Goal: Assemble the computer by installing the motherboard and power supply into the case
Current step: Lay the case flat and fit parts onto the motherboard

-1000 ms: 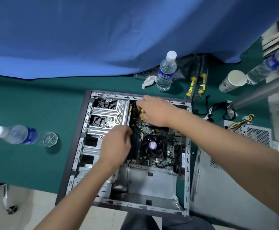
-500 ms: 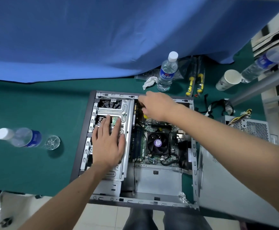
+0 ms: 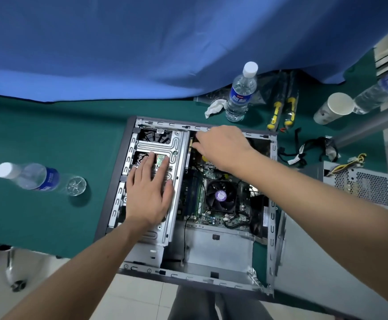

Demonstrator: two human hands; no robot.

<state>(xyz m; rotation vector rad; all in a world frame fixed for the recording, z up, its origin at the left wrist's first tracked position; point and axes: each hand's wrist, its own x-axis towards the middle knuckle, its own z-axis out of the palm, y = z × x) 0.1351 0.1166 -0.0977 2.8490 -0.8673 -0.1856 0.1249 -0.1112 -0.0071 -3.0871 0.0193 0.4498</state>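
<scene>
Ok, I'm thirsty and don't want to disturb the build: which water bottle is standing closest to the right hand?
The capped bottle standing just behind the case, beside the crumpled tissue, close to the right hand. The other two stand farther off at the table's left and right ends.

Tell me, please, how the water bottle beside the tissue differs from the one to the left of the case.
The bottle by the tissue stands upright on the green mat; the bottle left of the case looks tipped sideways, cap pointing left, though the wide lens may exaggerate that. The first sits at the far edge against the blue cloth; the second sits apart on open mat. Both are clear plastic with white caps and blue labels.
</scene>
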